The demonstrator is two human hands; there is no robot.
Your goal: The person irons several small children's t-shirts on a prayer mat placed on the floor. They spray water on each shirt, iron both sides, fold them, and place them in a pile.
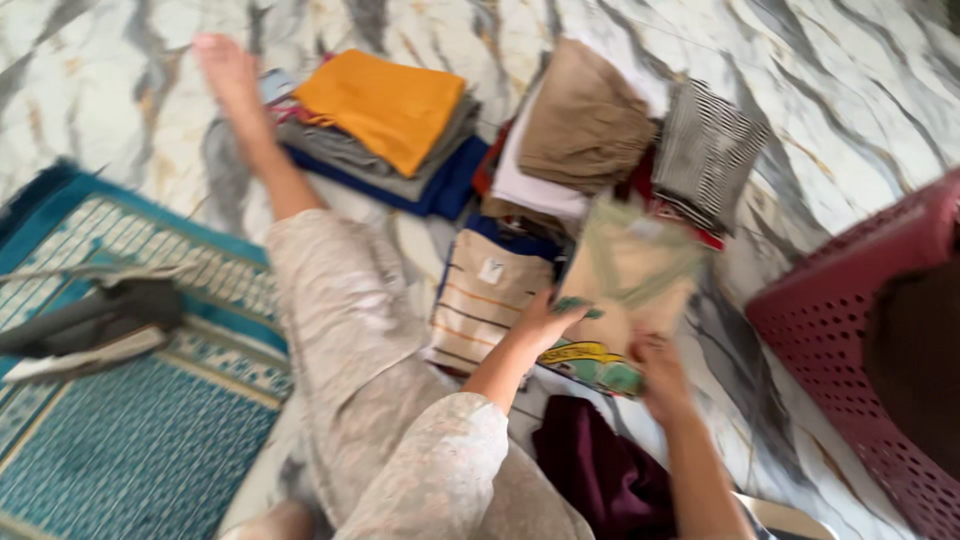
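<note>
From the head camera we see our left hand [545,322] and right hand [660,372] apart, each clamped on an edge of a folded beige-green garment [630,270], held just above the marble floor [830,70]. Beside it lies a striped folded shirt [485,300], with an orange-topped pile [385,100] and a brown-topped pile [585,120] beyond. A maroon basket [850,300] stands right, a blue rug [130,440] left.
</note>
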